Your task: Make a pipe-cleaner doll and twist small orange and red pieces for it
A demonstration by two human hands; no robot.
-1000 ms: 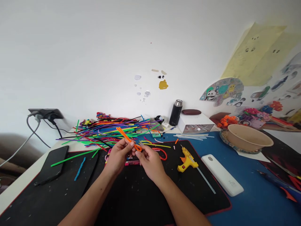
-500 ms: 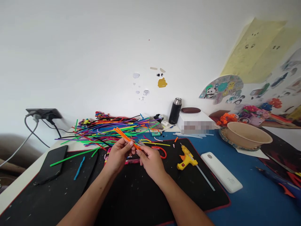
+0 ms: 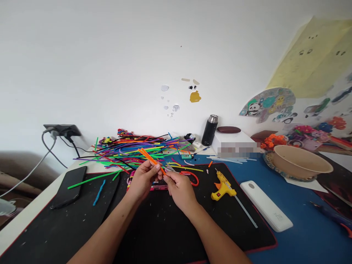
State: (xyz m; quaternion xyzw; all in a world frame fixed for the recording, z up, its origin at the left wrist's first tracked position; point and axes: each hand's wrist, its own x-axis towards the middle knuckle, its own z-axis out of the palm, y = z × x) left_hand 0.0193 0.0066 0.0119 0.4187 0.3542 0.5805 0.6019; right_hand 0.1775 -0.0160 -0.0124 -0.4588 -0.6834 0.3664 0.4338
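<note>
Orange pipe cleaners (image 3: 148,156) slant up and left between my two hands. My left hand (image 3: 143,179) is closed on their middle, thumb on top. The fingers of my right hand (image 3: 180,187) pinch their lower end. Just behind my right hand lie scissors with red handles (image 3: 194,179), their blades partly covered by the hands. A pink object (image 3: 158,187) rests on the mat under my hands, mostly hidden. Beyond them spreads a pile of coloured pipe cleaners (image 3: 132,145).
On the black mat (image 3: 165,234) are a yellow glue gun (image 3: 224,187) at right and a blue twisted piece (image 3: 99,192) at left. A phone (image 3: 70,187), a white power bank (image 3: 265,205), a black bottle (image 3: 209,130) and a beige bowl (image 3: 302,161) stand around it.
The whole view has shifted, so the scene sits slightly further right. Both hands keep their hold on the orange pipe cleaners, with only slight finger movement.
</note>
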